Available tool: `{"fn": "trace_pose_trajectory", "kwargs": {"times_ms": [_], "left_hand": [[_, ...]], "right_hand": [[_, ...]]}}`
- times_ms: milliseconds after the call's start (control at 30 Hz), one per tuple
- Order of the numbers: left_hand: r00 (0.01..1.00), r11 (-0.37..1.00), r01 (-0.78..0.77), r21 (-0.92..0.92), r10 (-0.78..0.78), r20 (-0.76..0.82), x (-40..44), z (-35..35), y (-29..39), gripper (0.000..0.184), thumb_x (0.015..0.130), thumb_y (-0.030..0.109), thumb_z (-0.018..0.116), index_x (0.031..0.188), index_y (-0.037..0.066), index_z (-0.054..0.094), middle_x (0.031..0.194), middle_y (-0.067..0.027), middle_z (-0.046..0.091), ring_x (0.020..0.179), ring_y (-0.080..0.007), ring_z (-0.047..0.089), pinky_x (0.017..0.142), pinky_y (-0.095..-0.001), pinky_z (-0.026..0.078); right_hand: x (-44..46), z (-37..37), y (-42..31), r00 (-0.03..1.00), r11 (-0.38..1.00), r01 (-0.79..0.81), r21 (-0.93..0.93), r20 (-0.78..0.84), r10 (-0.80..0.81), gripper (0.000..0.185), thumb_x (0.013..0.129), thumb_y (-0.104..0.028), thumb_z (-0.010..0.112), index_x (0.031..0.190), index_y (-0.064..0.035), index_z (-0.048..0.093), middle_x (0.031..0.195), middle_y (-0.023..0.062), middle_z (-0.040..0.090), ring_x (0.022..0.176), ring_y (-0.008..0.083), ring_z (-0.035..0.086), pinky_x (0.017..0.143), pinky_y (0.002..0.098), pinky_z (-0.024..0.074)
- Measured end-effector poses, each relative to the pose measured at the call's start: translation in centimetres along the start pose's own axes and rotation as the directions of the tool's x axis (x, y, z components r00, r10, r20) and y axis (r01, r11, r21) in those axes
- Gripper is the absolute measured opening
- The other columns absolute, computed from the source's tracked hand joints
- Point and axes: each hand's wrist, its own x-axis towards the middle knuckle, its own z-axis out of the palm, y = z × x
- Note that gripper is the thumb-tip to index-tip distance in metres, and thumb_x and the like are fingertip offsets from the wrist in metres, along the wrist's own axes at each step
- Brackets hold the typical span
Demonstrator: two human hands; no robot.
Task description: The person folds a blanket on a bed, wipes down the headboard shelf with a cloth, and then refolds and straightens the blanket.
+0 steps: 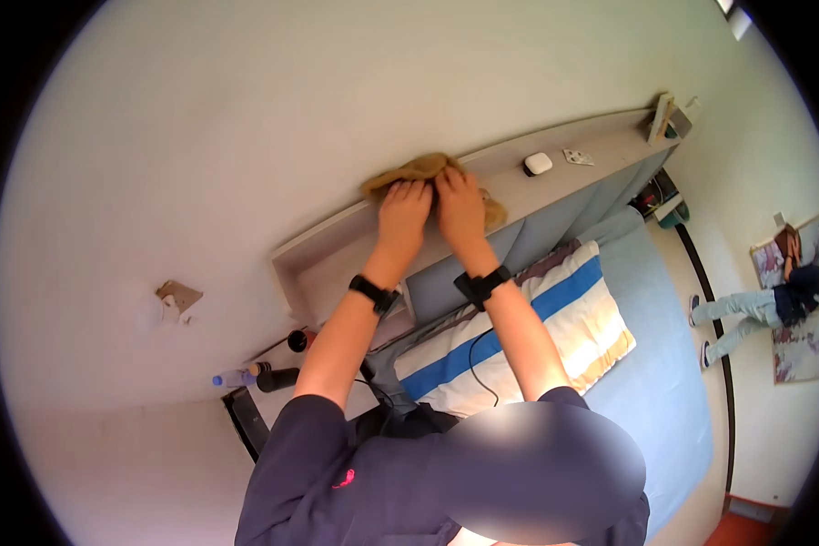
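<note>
Both hands are on a brown cloth at the headboard shelf. My left hand (404, 218) has its fingers curled over the left part of the brown cloth (419, 169). Close beside it, my right hand (461, 207) grips the cloth with bent fingers. The cloth is bunched against the wall side of the pale shelf (328, 257), and a lighter tan part shows to the right of my right hand. My thumbs and the cloth under my palms are partly hidden. A black band is on each wrist.
On the shelf, right of my hands, lie a white case (538, 164) and a small card (578, 157). A striped pillow (555, 318) rests on the blue bed (664, 364). Bottles (237, 377) stand at the lower left. Another person (792, 296) is at the far right.
</note>
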Motion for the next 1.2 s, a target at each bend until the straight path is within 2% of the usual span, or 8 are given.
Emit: {"fn": "trace_pose_trajectory", "kwargs": {"times_ms": [133,200,300,433,533,633,733,1200], "left_hand": [[0.992,0.990,0.125,0.059,-0.126,0.027,-6.7,-5.3,-1.2,0.035,0.071,-0.003,0.049,0.105,0.001,0.056,0.107,-0.0141,0.058,0.103,-0.0295,0.054,0.094,-0.0387,0.040],[0.749,0.866,0.496,0.065,-0.465,0.472,-9.8,-7.2,-0.9,0.037,0.070,0.000,0.051,0.106,0.002,0.057,0.111,-0.0142,0.057,0.106,-0.0292,0.053,0.093,-0.0397,0.040],[0.949,0.948,0.276,0.155,-0.295,0.114,-16.1,-5.6,-0.5,0.035,0.070,0.004,0.053,0.104,0.004,0.060,0.107,-0.0159,0.060,0.101,-0.0303,0.056,0.087,-0.0390,0.044],[0.738,0.757,0.641,-0.123,-0.566,0.367,-14.6,-9.7,0.8,0.032,0.075,0.012,0.055,0.106,0.005,0.059,0.109,-0.0134,0.059,0.103,-0.0314,0.054,0.086,-0.0366,0.044],[0.945,0.942,0.326,0.080,-0.322,-0.063,-13.9,-9.3,-1.4,0.033,0.076,0.014,0.056,0.107,0.003,0.057,0.103,-0.0154,0.060,0.095,-0.0367,0.055,0.079,-0.0408,0.046],[0.980,0.923,0.128,0.364,-0.175,0.098,-14.9,-6.5,-3.8,0.029,0.077,0.013,0.055,0.104,0.002,0.054,0.094,-0.0151,0.060,0.087,-0.0379,0.056,0.074,-0.0431,0.047],[0.803,0.877,0.414,0.242,-0.478,0.357,-14.1,-6.7,-4.4,0.018,0.079,0.009,0.053,0.095,0.002,0.053,0.092,-0.0159,0.058,0.086,-0.0368,0.055,0.076,-0.0397,0.046],[0.911,0.916,0.385,-0.110,-0.358,0.205,-7.5,-22.9,-4.5,0.021,0.080,0.020,0.062,0.091,0.003,0.057,0.079,-0.0131,0.061,0.071,-0.0282,0.057,0.065,-0.0338,0.044]], "right_hand": [[-3.2,-0.1,-5.4,0.991,0.977,0.099,0.189,0.071,-0.114,0.032,0.070,-0.007,0.054,0.101,-0.0053,0.059,0.102,0.0069,0.055,0.092,0.0272,0.050,0.073,0.0364,0.0445],[-5.3,-0.5,-6.8,0.853,0.949,0.176,0.263,0.440,-0.280,0.040,0.068,-0.009,0.058,0.109,-0.0092,0.058,0.116,0.0053,0.054,0.094,0.0269,0.049,0.078,0.0360,0.0437],[-8.8,-0.2,-7.3,0.890,0.945,0.274,0.176,0.326,-0.319,0.044,0.070,-0.015,0.060,0.114,-0.0137,0.058,0.126,0.0018,0.050,0.093,0.0238,0.050,0.077,0.0348,0.0426],[-5.0,-2.5,-4.1,0.708,0.685,-0.422,0.593,0.688,-0.159,0.026,0.079,-0.018,0.055,0.101,-0.0085,0.064,0.105,0.0078,0.063,0.096,0.0289,0.052,0.086,0.0348,0.0419],[-3.5,-2.1,-1.5,0.924,0.937,0.061,0.345,0.336,-0.184,0.031,0.077,-0.014,0.058,0.108,-0.0098,0.059,0.107,0.0101,0.058,0.096,0.0305,0.052,0.081,0.0381,0.0452],[-4.3,0.4,0.6,0.835,0.928,0.111,0.356,0.472,-0.281,0.035,0.074,-0.011,0.060,0.109,-0.0103,0.058,0.108,0.0104,0.055,0.095,0.0310,0.051,0.080,0.0399,0.0453],[-2.8,-1.4,2.0,0.764,0.943,0.127,0.309,0.576,-0.292,0.026,0.072,-0.013,0.062,0.097,-0.0070,0.058,0.107,0.0095,0.055,0.094,0.0315,0.051,0.079,0.0399,0.0454],[9.6,-15.6,5.1,0.791,0.799,-0.069,0.598,0.521,-0.322,0.037,0.079,0.002,0.043,0.112,-0.0071,0.057,0.094,0.0069,0.063,0.076,0.0132,0.053,0.073,0.0246,0.0432]]}}
